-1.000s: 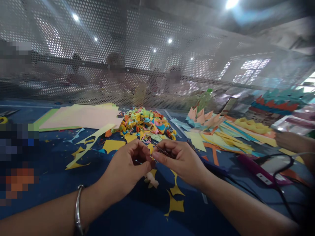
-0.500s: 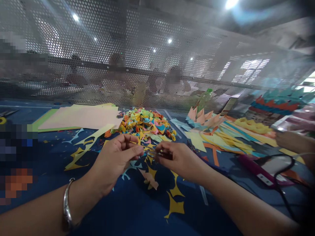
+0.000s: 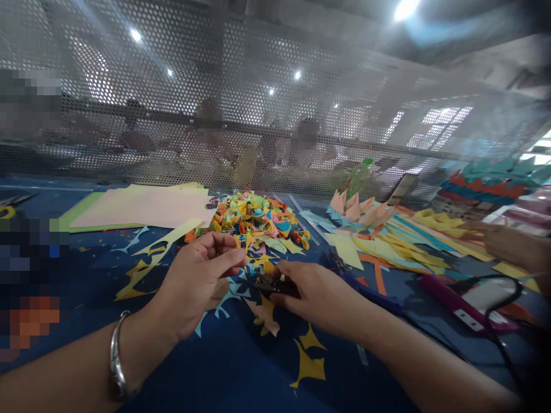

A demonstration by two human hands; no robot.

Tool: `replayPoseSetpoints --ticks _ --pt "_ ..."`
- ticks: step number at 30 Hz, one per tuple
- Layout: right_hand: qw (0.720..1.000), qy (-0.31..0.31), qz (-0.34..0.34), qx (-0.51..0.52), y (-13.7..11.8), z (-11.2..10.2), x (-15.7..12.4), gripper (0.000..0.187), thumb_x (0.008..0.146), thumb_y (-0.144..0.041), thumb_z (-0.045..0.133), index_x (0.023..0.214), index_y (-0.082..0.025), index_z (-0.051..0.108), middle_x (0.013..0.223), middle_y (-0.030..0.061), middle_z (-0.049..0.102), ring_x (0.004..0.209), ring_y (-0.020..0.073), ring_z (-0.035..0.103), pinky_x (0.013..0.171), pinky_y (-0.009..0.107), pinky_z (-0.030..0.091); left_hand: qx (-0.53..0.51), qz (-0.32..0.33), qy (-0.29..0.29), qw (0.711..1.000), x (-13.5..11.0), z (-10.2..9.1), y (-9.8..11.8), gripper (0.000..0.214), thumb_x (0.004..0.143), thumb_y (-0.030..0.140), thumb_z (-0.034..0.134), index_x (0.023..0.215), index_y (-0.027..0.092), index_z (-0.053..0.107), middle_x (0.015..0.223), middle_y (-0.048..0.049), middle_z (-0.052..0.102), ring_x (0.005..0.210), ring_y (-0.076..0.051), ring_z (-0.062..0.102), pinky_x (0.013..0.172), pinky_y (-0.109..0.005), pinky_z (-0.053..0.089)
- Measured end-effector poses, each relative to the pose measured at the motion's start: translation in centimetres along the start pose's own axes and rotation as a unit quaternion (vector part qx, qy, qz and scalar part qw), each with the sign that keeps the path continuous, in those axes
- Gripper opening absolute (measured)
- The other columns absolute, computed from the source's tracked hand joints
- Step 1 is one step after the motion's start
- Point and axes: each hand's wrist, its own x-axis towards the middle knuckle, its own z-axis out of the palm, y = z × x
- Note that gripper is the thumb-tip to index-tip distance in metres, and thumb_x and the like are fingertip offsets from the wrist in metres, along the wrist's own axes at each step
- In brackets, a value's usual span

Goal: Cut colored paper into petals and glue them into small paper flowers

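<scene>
Two hands are held apart over the blue table [image 3: 241,373]. Dark tool [image 3: 275,285], type unclear, has just been lowered below the left fingertips; judged clear of whatever is worked there. It is gripped by the right hand's [image 3: 312,289] fingers, above a peach scrap [image 3: 264,315]. Left hand [image 3: 193,281]: thumb and forefinger nearly closed; whether anything is pinched cannot be told.
</scene>
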Motion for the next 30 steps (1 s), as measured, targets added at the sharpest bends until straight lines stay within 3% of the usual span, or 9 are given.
replayPoseSetpoints --ticks 8,12,21,25,30 --pt "0.993 0.024 0.0 -0.117 -0.6 -0.6 -0.7 0.015 0.079 -0.034 0.062 0.084 -0.02 0.06 0.081 0.0046 0.067 0.073 0.0222 0.062 0.057 0.028 0.034 0.027 -0.055 -0.046 0.997 -0.5 0.2 -0.1 0.017 0.07 0.021 0.072 0.077 0.016 0.057 0.07 -0.0003 0.062 0.066 -0.01 0.057 0.064 -0.02 0.043" --pt "0.994 0.068 -0.01 -0.081 -0.4 -1.0 -0.8 0.011 0.083 -0.029 0.058 0.087 -0.02 0.061 0.081 0.003 0.067 0.069 0.018 0.061 0.058 0.027 0.037 0.026 -0.06 -0.044 0.997 -0.4 0.2 -0.2 0.017 0.071 0.021 0.071 0.077 0.017 0.056 0.068 -0.0006 0.063 0.063 -0.011 0.057 0.062 -0.022 0.042" --pt "0.987 0.158 0.023 -0.026 2.2 -2.7 -0.1 0.015 0.087 -0.029 0.049 0.08 -0.022 0.06 0.065 -0.0016 0.062 0.056 0.0135 0.054 0.053 0.025 0.035 0.021 0.054 0.06 0.997 0.7 -0.4 0.0 0.025 0.068 0.026 0.072 0.083 0.017 0.055 0.07 0.0002 0.061 0.068 -0.013 0.056 0.069 -0.025 0.043" --pt "0.989 0.124 0.059 -0.049 3.8 -3.4 0.1 0.012 0.084 -0.026 0.051 0.077 -0.022 0.06 0.065 -0.0002 0.064 0.057 0.0149 0.055 0.053 0.026 0.034 0.038 0.067 0.067 0.995 0.7 -0.4 0.1 0.027 0.069 0.028 0.072 0.087 0.018 0.054 0.07 0.0 0.062 0.071 -0.014 0.057 0.071 -0.026 0.043" --pt "0.997 0.034 0.067 -0.028 4.7 -2.6 0.7 0.009 0.08 -0.025 0.055 0.075 -0.021 0.062 0.066 0.0015 0.066 0.061 0.0164 0.058 0.052 0.026 0.033 0.046 0.007 0.01 0.999 0.0 0.0 0.1 0.025 0.068 0.027 0.073 0.082 0.017 0.055 0.068 0.0005 0.06 0.067 -0.013 0.056 0.063 -0.023 0.041"
